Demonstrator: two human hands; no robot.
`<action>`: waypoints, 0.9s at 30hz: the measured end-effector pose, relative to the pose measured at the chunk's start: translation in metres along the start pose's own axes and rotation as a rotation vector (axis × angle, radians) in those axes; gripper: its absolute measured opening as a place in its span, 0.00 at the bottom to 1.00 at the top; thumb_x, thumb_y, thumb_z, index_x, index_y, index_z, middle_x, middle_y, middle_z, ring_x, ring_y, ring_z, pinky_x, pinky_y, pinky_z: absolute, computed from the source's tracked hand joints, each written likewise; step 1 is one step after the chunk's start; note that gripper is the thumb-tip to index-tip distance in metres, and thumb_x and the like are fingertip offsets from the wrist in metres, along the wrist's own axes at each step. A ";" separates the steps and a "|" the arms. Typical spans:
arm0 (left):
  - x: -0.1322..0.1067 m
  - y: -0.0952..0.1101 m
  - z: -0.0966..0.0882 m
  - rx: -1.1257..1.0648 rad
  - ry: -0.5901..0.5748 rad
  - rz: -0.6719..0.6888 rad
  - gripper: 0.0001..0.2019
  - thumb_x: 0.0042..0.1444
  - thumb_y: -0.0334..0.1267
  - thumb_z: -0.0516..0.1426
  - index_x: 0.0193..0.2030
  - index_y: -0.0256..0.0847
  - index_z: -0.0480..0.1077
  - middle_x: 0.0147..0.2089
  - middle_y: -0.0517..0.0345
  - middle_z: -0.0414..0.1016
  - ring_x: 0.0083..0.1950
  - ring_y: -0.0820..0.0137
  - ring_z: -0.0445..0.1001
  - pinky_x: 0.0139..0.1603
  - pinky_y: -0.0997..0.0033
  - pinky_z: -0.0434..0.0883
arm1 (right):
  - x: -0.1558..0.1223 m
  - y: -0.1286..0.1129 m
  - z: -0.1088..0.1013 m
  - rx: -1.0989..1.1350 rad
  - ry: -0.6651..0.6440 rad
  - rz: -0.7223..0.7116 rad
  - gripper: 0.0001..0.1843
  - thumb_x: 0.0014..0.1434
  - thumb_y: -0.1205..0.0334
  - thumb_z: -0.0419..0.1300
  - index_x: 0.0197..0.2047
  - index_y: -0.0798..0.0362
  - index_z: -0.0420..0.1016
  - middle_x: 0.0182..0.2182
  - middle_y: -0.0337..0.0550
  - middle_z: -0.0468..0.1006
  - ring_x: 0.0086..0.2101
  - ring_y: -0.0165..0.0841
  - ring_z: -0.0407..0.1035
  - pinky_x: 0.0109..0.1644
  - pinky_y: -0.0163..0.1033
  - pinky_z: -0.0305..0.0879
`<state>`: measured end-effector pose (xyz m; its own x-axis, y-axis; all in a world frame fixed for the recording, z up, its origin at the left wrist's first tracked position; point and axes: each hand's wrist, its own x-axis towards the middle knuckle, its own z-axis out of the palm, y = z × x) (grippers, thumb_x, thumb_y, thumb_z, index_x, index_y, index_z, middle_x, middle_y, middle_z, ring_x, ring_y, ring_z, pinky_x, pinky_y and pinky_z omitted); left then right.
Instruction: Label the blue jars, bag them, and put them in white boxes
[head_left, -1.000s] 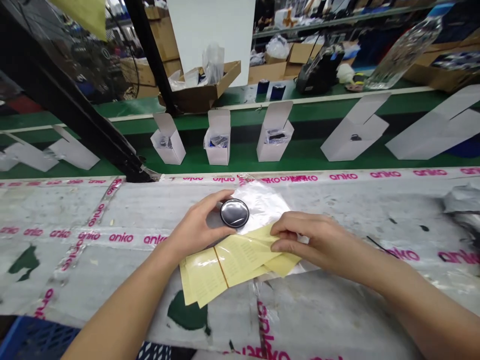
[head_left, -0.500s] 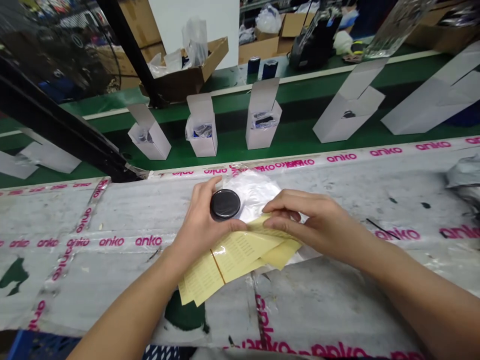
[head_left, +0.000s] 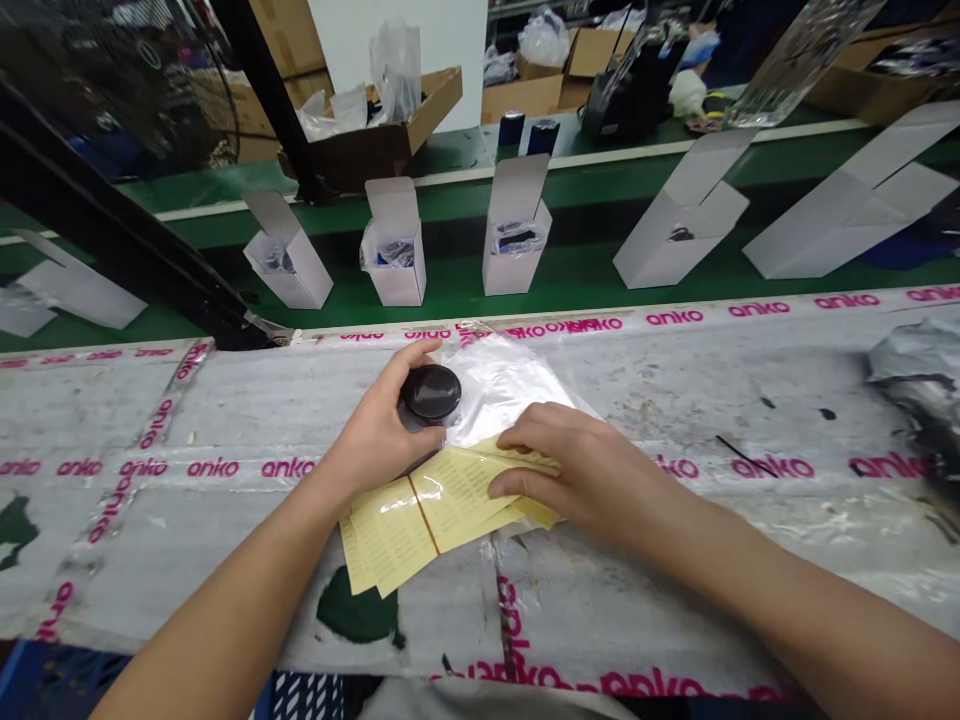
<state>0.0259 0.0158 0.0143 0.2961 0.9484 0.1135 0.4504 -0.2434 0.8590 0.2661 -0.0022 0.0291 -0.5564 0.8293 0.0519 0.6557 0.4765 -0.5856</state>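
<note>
My left hand [head_left: 379,430] is closed around a round black object with a glossy flat top [head_left: 433,391], thumb and fingers on its sides. Its lower part is hidden, so I cannot tell its exact kind. Yellow label sheets [head_left: 450,500] with rows of small print and a brown stripe lie overlapping in front of it. My right hand [head_left: 562,450] grips their right part, with thumb and fingers slightly apart over the paper. A crumpled clear plastic bag [head_left: 502,385] lies behind the sheets, between my hands.
Open white boxes with wrapped items, such as one middle box [head_left: 514,265], stand along the green conveyor belt [head_left: 450,250]. A black slanted post [head_left: 150,240] rises at left. A dark wrapped bundle [head_left: 915,400] lies at right. A cardboard tray [head_left: 382,150] holds plastic bags behind.
My right hand has shifted left and changed its hold over the yellow sheets, fingers now further apart. My left hand still holds the black object, now tilted slightly differently. The view moved a little.
</note>
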 end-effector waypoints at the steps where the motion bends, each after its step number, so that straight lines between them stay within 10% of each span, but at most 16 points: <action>1: 0.000 0.000 0.000 -0.037 -0.039 0.012 0.41 0.53 0.25 0.62 0.71 0.53 0.55 0.67 0.52 0.66 0.69 0.57 0.65 0.71 0.53 0.64 | 0.000 -0.003 0.005 -0.036 -0.005 -0.006 0.10 0.61 0.56 0.69 0.39 0.53 0.81 0.35 0.46 0.79 0.38 0.41 0.73 0.40 0.44 0.67; 5: -0.006 0.009 -0.013 0.032 -0.021 0.163 0.41 0.55 0.29 0.63 0.73 0.56 0.54 0.76 0.55 0.53 0.77 0.54 0.52 0.76 0.48 0.54 | -0.002 -0.007 0.010 -0.007 -0.030 -0.023 0.04 0.65 0.62 0.65 0.38 0.52 0.80 0.34 0.44 0.79 0.35 0.39 0.73 0.40 0.43 0.66; 9: -0.017 0.031 -0.028 0.070 -0.052 0.364 0.31 0.56 0.35 0.67 0.66 0.54 0.65 0.64 0.53 0.71 0.66 0.57 0.69 0.66 0.56 0.69 | -0.004 -0.009 -0.003 0.133 -0.040 -0.006 0.06 0.67 0.64 0.61 0.38 0.52 0.80 0.34 0.43 0.79 0.36 0.36 0.73 0.39 0.40 0.65; 14: -0.028 0.044 -0.023 0.256 -0.421 0.242 0.30 0.65 0.39 0.61 0.71 0.59 0.57 0.66 0.56 0.71 0.65 0.59 0.71 0.63 0.58 0.71 | -0.005 -0.010 -0.014 0.254 -0.051 -0.076 0.14 0.71 0.63 0.54 0.35 0.51 0.77 0.32 0.41 0.78 0.34 0.34 0.72 0.41 0.40 0.66; 27: -0.023 0.036 -0.002 0.059 -0.417 -0.105 0.16 0.67 0.37 0.55 0.60 0.50 0.66 0.40 0.61 0.80 0.42 0.65 0.77 0.39 0.68 0.68 | -0.012 -0.016 0.013 0.136 0.022 0.010 0.07 0.65 0.66 0.58 0.46 0.47 0.73 0.39 0.40 0.83 0.35 0.37 0.77 0.35 0.40 0.69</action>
<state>0.0336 -0.0141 0.0433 0.5556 0.8083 -0.1947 0.5403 -0.1731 0.8235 0.2554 -0.0233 0.0274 -0.5377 0.8408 0.0625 0.5854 0.4256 -0.6900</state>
